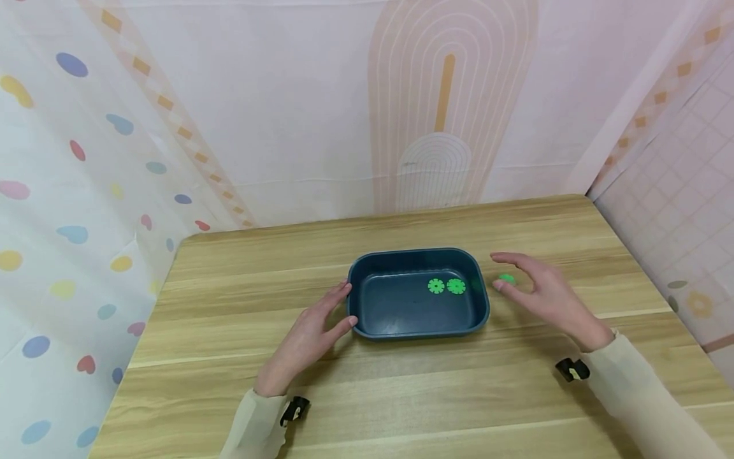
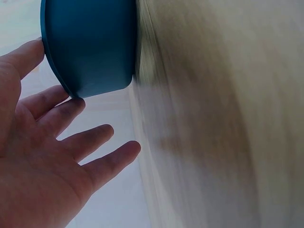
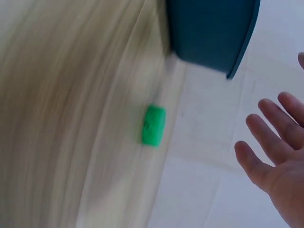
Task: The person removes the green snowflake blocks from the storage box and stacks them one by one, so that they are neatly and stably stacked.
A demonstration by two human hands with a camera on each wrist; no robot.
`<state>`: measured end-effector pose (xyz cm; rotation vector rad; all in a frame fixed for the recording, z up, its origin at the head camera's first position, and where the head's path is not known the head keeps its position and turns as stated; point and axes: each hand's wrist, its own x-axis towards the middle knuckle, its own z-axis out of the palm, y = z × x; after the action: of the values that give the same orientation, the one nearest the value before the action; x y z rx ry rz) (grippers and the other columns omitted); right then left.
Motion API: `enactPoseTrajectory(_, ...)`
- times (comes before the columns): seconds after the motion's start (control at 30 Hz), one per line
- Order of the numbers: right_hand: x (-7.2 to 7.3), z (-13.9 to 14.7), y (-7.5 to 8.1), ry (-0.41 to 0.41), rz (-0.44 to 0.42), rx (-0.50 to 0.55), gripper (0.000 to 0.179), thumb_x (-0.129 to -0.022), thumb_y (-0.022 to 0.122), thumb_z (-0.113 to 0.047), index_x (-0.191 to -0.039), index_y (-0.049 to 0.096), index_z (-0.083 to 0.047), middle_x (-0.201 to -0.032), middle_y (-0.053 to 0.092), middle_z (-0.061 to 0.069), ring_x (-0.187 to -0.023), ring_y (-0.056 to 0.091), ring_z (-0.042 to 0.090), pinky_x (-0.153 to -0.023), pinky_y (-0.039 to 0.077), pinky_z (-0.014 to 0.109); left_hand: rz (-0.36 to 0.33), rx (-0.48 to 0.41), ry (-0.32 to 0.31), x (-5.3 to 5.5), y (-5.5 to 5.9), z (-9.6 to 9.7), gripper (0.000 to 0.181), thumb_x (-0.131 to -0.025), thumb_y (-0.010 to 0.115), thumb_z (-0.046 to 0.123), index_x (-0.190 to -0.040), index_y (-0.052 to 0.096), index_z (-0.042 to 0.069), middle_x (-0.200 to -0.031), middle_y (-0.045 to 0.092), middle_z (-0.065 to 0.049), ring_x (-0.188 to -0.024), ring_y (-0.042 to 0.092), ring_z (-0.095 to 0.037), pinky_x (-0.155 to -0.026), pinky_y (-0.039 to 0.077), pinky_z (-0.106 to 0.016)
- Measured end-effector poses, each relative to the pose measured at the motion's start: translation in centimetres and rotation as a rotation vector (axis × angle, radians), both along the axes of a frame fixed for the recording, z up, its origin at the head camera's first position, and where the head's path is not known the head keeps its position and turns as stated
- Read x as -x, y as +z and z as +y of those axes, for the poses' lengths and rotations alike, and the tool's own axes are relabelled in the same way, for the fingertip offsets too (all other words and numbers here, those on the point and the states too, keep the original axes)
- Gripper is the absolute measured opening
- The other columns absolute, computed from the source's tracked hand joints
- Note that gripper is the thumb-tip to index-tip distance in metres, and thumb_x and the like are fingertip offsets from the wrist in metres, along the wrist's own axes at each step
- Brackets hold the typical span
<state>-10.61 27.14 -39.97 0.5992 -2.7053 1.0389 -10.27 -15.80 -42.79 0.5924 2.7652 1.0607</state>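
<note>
Dark blue tray (image 1: 395, 309) sits upright in front of you; two green notched discs (image 1: 455, 286) lie flat inside, toward its right end. One more green piece (image 1: 507, 278) is on the table (image 1: 436, 395) just right of the tray; too blurred to tell if disc or stack. Tray looks like light, stiff plastic, maybe slippery; best hold probably the rim at its short ends. Discs look thin, light, rigid; pinch them by the notched edges. Your left grip (image 1: 308, 336) is spread, thumb and fingertips touching the tray's left end. Your right grip (image 1: 541, 293) is spread too, right of the tray, near the green piece, holding nothing. Table is wood-grain, smooth-looking. Behind the tray, arch-print sheet (image 1: 309, 115); far left, dotted sheet (image 1: 69, 280); far right, grid-patterned sheet (image 1: 688, 185).
</note>
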Motion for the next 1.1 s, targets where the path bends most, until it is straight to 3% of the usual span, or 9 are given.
enactPoseTrajectory(0.37,-1.1,-3.6,-0.4,0.057,0.066,0.039,0.045,-0.095,0.075,-0.011,-0.137,0.063,-0.003,-0.141,0.064,0.014,-0.128,0.061,0.035,-0.1,0.051,0.058,0.012,-0.003,-0.005,0.0,0.0,0.0,0.065,-0.104,0.065,0.035,-0.16,0.04,0.012,-0.166,0.035,-0.009,-0.151,0.035,-0.031,-0.119,0.034,-0.055)
enactPoseTrajectory(0.57,-1.2,-5.3,-0.3,0.108,-0.036,0.006,0.051,-0.098,0.073,-0.023,-0.145,0.058,-0.008,-0.149,0.057,0.011,-0.136,0.054,0.034,-0.109,0.046,0.058,0.005,-0.01,-0.003,0.0,0.0,-0.1,0.066,-0.104,0.065,0.036,-0.16,0.04,0.013,-0.166,0.035,-0.009,-0.152,0.034,-0.03,-0.119,0.033,-0.055)
enactPoseTrajectory(0.73,-0.7,-6.6,-0.1,0.156,-0.08,-0.047,0.055,-0.099,0.072,-0.025,-0.147,0.055,-0.004,-0.15,0.055,0.013,-0.136,0.055,0.032,-0.109,0.047,0.055,-0.001,-0.006,-0.001,0.0,0.1,-0.1,0.066,-0.104,0.064,0.037,-0.16,0.04,0.013,-0.166,0.035,-0.009,-0.152,0.033,-0.03,-0.12,0.033,-0.055)
enactPoseTrajectory(1.1,0.8,-8.4,-0.1,0.209,-0.062,-0.145,0.049,-0.102,0.069,-0.025,-0.144,0.058,-0.003,-0.147,0.058,0.012,-0.133,0.057,0.027,-0.105,0.052,0.047,-0.001,-0.009,0.002,-0.1,0.1,-0.1,0.066,-0.104,0.064,0.038,-0.16,0.04,0.014,-0.166,0.036,-0.009,-0.151,0.034,-0.03,-0.119,0.033,-0.056)
